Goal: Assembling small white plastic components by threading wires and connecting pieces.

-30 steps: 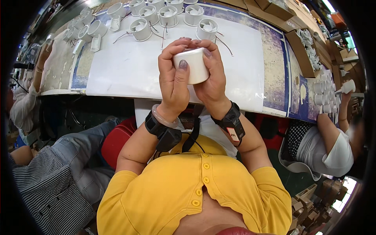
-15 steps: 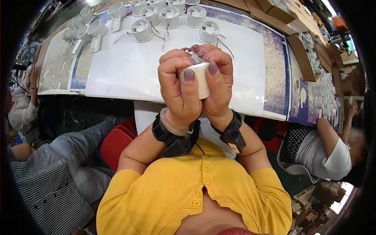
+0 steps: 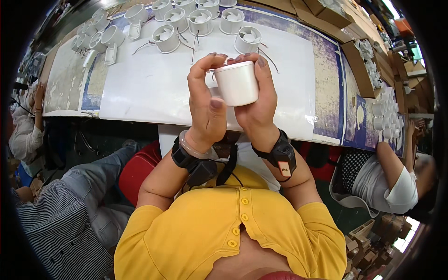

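A smooth white plastic housing, cup-shaped with rounded sides and a thin rim, is held up above the near part of the table. My right hand is closed round its right side and underside, fingers reaching over the far side. My left hand curves along its left, with the fingertips at the far top edge and the thumb lifted off the near wall. A short dark wire shows between the left fingers and the housing. What the fingertips touch behind the rim is hidden.
Several white fan units with wires stand along the far table. White handled housings cluster at far left. A cardboard box of white parts and rows of white cups are at right. Other people sit on both sides.
The housing has turned so its broad smooth wall faces me. My left thumb has come off it, and the left hand has loosened. Both thumbs were pressed on it before.
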Motion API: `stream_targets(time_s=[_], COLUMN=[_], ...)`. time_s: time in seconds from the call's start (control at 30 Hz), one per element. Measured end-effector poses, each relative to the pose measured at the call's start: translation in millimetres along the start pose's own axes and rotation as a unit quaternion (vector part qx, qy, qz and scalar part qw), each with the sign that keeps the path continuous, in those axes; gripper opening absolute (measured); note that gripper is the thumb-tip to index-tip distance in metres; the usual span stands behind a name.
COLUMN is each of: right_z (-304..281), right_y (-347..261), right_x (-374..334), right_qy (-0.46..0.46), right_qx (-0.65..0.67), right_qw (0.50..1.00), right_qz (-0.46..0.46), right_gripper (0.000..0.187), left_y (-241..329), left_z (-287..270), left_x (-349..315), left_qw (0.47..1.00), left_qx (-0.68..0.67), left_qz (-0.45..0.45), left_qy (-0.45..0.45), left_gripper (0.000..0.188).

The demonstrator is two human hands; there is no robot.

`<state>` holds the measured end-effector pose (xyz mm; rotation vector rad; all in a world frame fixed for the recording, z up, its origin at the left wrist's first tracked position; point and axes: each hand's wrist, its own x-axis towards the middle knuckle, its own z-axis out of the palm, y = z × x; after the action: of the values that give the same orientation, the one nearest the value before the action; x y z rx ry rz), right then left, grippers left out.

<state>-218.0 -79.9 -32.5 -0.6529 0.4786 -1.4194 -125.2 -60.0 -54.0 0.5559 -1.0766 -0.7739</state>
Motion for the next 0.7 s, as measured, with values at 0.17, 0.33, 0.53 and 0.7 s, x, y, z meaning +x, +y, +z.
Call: stream_targets(time_s=[0.17, 0.33, 0.53, 0.7], right_z=[-8.9, -12.9, -15.5, -14.4], right_y=[-4.7, -0.3, -8.2, -4.8], right_x=[8.6, 11.3, 15.7, 9.0], right_qy=[0.020, 0.011, -0.049, -0.090], right_qx=[0.112, 0.106, -0.226, -0.364], right_qw=[0.992, 0.992, 0.972, 0.921], right_qz=[0.050, 0.073, -0.031, -0.104], right_gripper=[0.023, 0.027, 0.029, 0.030], left_y=[5.5, 4.5, 17.3, 24.7], left_z=[-23.6, -22.9, -27.9, -29.2], left_x=[5.8, 4.3, 13.1, 19.4], left_qw=[0.883, 0.895, 0.873, 0.835], left_qx=[0.438, 0.419, 0.468, 0.510], left_qz=[0.113, 0.108, 0.078, 0.139], left_qy=[-0.126, -0.107, -0.108, -0.155], left_gripper=[0.077, 0.073, 0.075, 0.088])
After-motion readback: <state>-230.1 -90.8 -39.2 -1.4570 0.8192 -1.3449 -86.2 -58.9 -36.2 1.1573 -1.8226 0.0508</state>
